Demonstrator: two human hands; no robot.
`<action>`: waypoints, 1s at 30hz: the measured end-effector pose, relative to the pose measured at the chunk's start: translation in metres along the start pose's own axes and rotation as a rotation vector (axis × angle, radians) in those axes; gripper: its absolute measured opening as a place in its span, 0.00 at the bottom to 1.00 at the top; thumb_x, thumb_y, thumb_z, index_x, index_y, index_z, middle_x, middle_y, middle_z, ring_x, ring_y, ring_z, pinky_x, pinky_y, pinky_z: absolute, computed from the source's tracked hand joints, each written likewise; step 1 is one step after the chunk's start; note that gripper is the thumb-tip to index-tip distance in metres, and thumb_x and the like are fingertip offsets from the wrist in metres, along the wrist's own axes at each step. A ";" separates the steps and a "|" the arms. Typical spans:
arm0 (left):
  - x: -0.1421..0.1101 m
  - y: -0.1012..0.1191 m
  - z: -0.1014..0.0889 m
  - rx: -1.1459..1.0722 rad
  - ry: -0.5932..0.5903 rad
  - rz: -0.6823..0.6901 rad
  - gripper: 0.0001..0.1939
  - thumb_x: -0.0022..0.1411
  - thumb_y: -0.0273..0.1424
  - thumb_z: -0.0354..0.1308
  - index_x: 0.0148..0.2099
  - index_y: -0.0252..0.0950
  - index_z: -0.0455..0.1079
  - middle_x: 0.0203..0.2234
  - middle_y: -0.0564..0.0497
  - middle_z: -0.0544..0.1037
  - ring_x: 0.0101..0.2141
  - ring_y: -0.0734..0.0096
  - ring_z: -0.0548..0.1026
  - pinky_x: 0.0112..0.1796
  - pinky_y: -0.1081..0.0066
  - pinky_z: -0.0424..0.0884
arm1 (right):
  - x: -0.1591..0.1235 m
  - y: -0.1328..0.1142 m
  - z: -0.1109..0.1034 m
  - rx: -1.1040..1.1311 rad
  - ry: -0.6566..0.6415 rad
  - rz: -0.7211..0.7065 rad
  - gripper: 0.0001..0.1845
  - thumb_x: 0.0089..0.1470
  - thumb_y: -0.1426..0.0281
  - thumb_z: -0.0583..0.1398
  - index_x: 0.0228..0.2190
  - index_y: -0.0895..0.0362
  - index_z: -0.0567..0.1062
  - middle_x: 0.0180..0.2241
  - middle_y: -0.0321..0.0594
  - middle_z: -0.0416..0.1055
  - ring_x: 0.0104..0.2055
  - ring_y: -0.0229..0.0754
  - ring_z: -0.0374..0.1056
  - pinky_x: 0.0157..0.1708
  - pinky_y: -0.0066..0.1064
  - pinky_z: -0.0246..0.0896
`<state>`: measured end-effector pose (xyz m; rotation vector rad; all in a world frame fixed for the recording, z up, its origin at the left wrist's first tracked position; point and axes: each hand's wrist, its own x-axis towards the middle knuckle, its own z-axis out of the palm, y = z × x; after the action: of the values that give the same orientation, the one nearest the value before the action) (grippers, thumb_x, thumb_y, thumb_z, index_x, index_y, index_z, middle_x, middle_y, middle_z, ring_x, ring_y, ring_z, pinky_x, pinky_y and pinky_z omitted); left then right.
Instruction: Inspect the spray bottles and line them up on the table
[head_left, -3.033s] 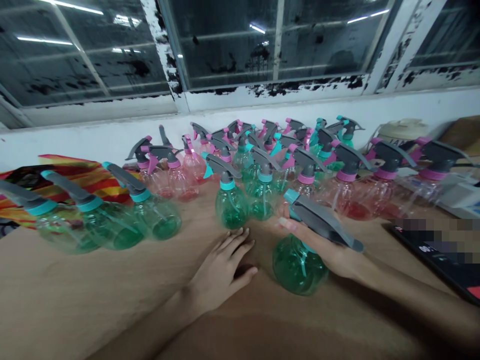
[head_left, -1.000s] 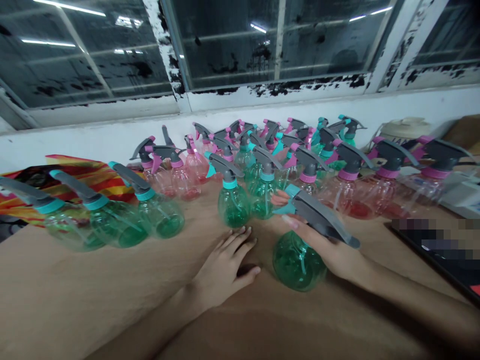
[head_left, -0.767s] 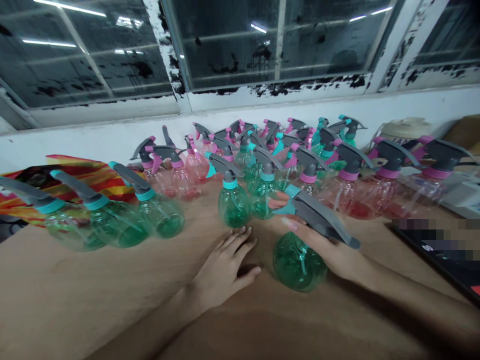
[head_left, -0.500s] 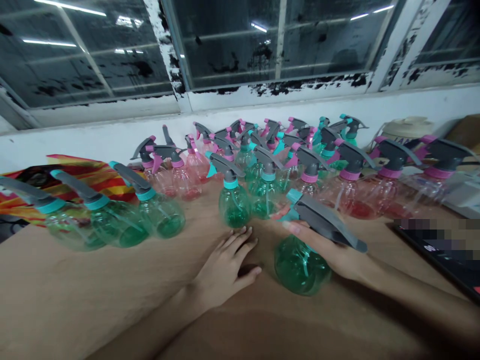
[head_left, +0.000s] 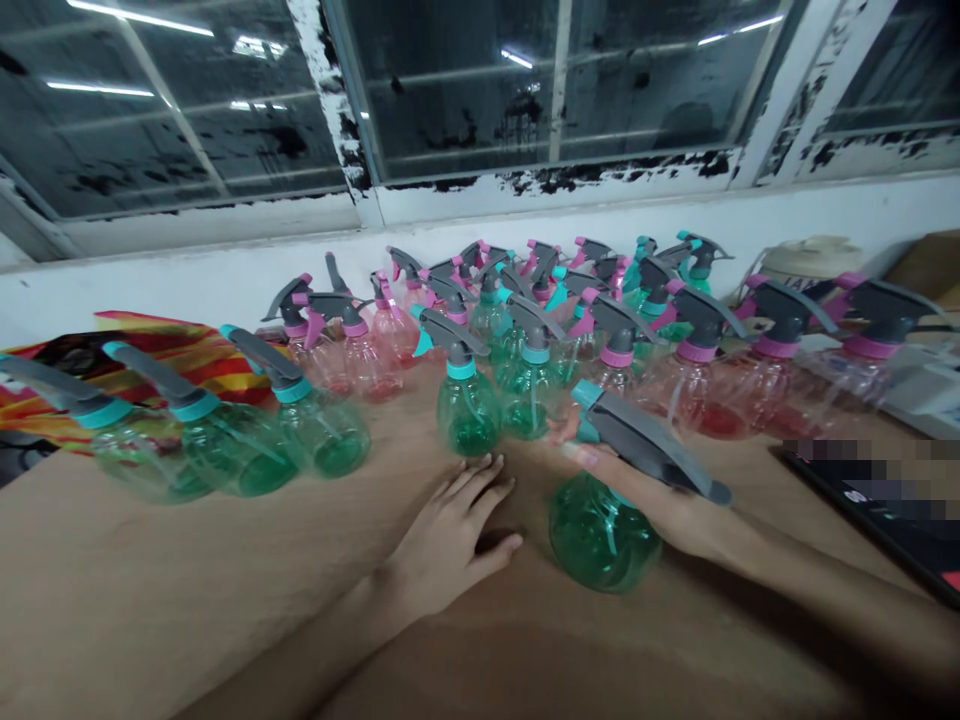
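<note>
My right hand (head_left: 660,505) is wrapped round the neck of a green spray bottle (head_left: 604,540) with a grey and teal trigger head, its fingers by the trigger. The bottle is upright and its nozzle points away to the left. My left hand (head_left: 457,530) lies flat on the wooden table (head_left: 285,590), fingers spread and holding nothing. Just beyond its fingertips stands another green spray bottle (head_left: 469,410). A further green spray bottle (head_left: 531,395) is close behind that one, to the right.
Several green bottles (head_left: 322,435) stand at the left before a colourful bag (head_left: 187,350). Pink-collared bottles (head_left: 697,390) line the right and crowd the back with teal ones. A dark flat device (head_left: 862,500) lies at the right. Windows (head_left: 540,90) rise behind.
The right hand's fingers by the trigger have shifted slightly, and the trigger looks drawn a little nearer the neck. The left hand and the other bottles stay put.
</note>
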<state>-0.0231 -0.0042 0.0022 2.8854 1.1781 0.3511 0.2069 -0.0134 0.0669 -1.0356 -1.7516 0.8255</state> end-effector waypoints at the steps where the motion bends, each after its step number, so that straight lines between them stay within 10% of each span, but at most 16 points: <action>1: 0.000 0.000 0.000 0.004 -0.001 0.000 0.26 0.65 0.42 0.52 0.60 0.33 0.59 0.60 0.43 0.60 0.60 0.58 0.56 0.57 0.56 0.55 | 0.000 -0.001 0.000 0.017 0.001 -0.020 0.09 0.53 0.59 0.58 0.35 0.50 0.72 0.36 0.36 0.75 0.40 0.45 0.72 0.42 0.38 0.66; 8: 0.000 0.000 -0.001 0.019 -0.009 0.004 0.27 0.64 0.42 0.53 0.60 0.33 0.58 0.60 0.43 0.59 0.60 0.60 0.55 0.58 0.58 0.54 | -0.002 -0.003 0.000 0.026 0.030 -0.050 0.15 0.53 0.63 0.60 0.44 0.48 0.72 0.44 0.36 0.74 0.49 0.45 0.68 0.51 0.39 0.62; 15: 0.001 0.000 0.000 0.017 -0.004 0.005 0.27 0.64 0.42 0.53 0.60 0.33 0.59 0.60 0.43 0.60 0.60 0.59 0.56 0.58 0.57 0.53 | -0.006 0.000 0.001 -0.102 0.071 0.006 0.09 0.53 0.60 0.58 0.30 0.51 0.73 0.28 0.36 0.73 0.32 0.45 0.71 0.33 0.38 0.68; 22: 0.000 0.000 -0.001 0.007 -0.010 0.003 0.27 0.64 0.42 0.53 0.60 0.32 0.59 0.60 0.43 0.60 0.60 0.59 0.56 0.58 0.57 0.54 | -0.004 -0.004 0.002 -0.034 0.061 -0.073 0.11 0.53 0.63 0.59 0.40 0.49 0.74 0.40 0.37 0.75 0.47 0.46 0.70 0.49 0.40 0.63; 30: 0.001 0.003 -0.005 0.005 -0.035 -0.010 0.27 0.64 0.42 0.54 0.59 0.31 0.60 0.60 0.42 0.61 0.60 0.59 0.56 0.57 0.57 0.55 | 0.001 -0.004 0.003 0.015 0.050 -0.082 0.10 0.54 0.61 0.58 0.38 0.50 0.73 0.39 0.37 0.75 0.42 0.44 0.72 0.45 0.39 0.64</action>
<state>-0.0218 -0.0059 0.0073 2.8763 1.1900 0.2958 0.2025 -0.0145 0.0700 -0.9598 -1.7312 0.7543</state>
